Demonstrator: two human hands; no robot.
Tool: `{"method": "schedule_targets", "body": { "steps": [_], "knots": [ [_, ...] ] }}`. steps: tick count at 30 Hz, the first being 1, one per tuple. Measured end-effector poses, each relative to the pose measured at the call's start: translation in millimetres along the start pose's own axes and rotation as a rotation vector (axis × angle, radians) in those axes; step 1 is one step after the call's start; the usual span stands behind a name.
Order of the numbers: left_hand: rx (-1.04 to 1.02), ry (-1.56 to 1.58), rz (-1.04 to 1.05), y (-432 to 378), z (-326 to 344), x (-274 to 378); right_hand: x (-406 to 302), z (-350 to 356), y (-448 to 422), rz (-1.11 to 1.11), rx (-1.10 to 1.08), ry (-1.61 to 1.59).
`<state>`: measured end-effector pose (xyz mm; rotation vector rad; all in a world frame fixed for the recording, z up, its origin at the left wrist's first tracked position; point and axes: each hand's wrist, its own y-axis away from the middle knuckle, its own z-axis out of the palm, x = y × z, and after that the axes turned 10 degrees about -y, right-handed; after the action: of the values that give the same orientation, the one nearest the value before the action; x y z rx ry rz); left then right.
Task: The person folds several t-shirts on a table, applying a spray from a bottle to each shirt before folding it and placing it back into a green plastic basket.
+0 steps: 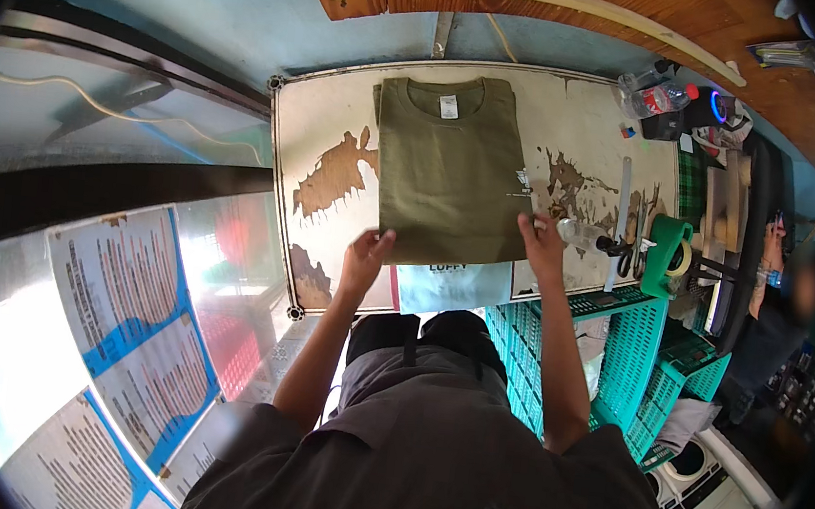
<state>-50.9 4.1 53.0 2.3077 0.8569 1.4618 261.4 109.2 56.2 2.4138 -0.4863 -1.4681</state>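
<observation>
A folded olive-green T-shirt (452,178) lies on a worn white tabletop (317,121), its collar towards the wall and a small white print near its right edge. At the shirt's lower left corner is my left hand (369,254), thumb at the hem. My right hand (542,245) touches the shirt's lower right edge with its fingers. Whether either hand pinches the cloth cannot be told. Under the shirt's near edge, a pale printed sheet or bag (456,288) sticks out over the table's front edge.
Right on the table are a metal ruler (623,202), a clear bottle (580,234), black-handled scissors (625,257), a green tape dispenser (661,257) and a red-labelled plastic bottle (658,100). Teal plastic crates (618,363) stand below. Another person (784,313) is at far right.
</observation>
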Motion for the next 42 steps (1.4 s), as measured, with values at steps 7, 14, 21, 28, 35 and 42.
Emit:
{"method": "schedule_targets", "body": {
  "steps": [7,14,21,28,35,42],
  "knots": [
    [0.038,-0.253,0.01,14.6,6.3,-13.7,23.5,-13.8,22.2,-0.133,-0.02,0.164],
    [0.008,0.347,-0.042,22.1,-21.4,48.6,-45.8,-37.4,9.0,0.109,-0.291,-0.24],
    [0.296,0.424,0.306,60.0,-68.6,167.6,-157.8,-67.7,23.9,-0.395,-0.177,-0.496],
    [0.307,0.411,0.153,122.7,4.0,29.5,-20.8,-66.3,116.6,-0.384,-0.075,-0.357],
    [0.163,-0.012,0.035,50.1,57.1,-100.3,112.5,-14.8,73.6,-0.234,-0.121,-0.065],
    [0.391,0.035,-0.121,-46.8,31.5,-13.2,25.5,24.2,-39.3,-0.193,-0.111,-0.112]
  ]
}}
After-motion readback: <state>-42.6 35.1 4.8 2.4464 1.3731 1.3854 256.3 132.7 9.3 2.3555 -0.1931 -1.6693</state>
